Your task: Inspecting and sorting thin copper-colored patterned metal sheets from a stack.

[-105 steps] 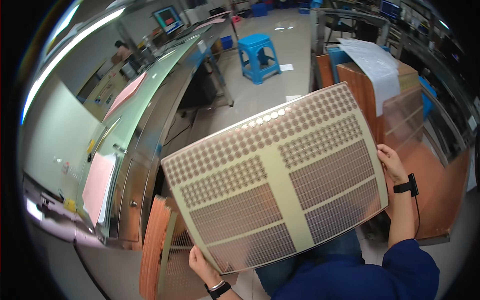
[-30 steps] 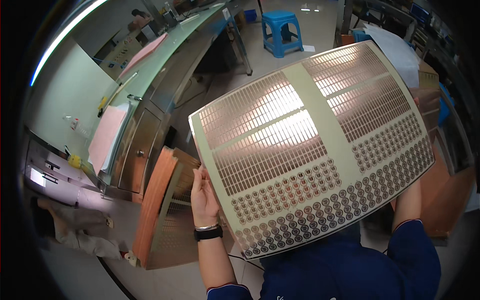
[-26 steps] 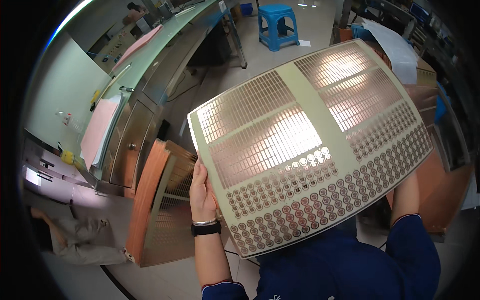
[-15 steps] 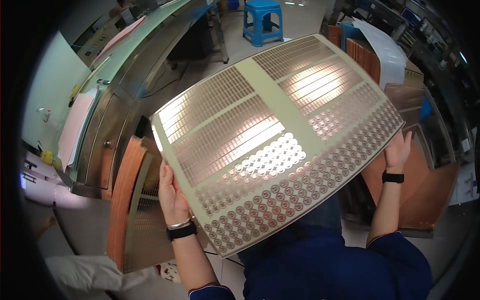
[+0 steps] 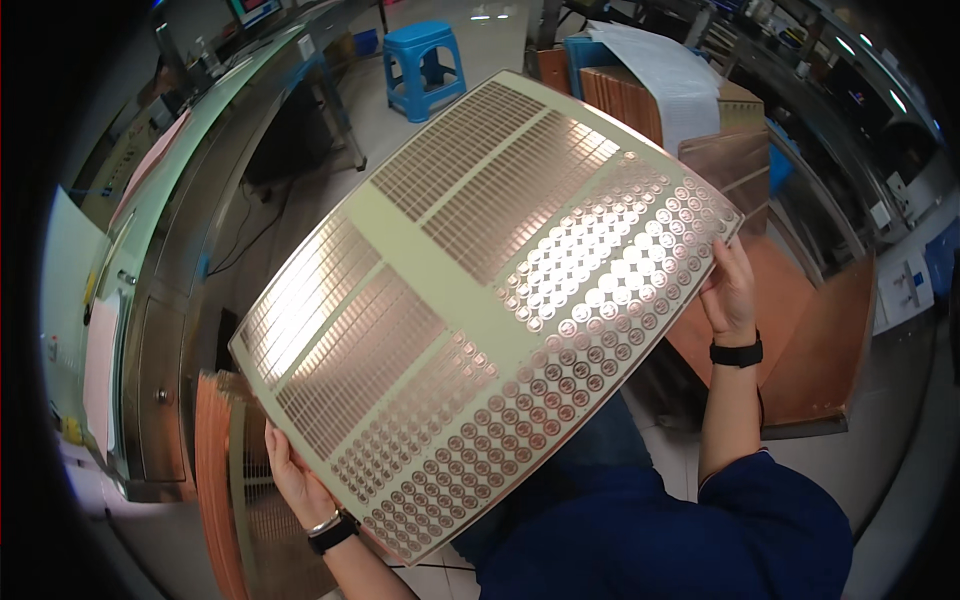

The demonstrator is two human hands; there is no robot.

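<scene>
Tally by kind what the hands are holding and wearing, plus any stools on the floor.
Large patterned copper panel sheet: 1
Dark wristbands, one by the left hand, one by the right hand: 2
Blue plastic stool: 1
Total: 4

Panel (image 5: 480,300) swung round, circle-patterned edge moved toward person; left hand (image 5: 295,480) shifted to bottom corner, right hand (image 5: 730,290) to right edge.
</scene>
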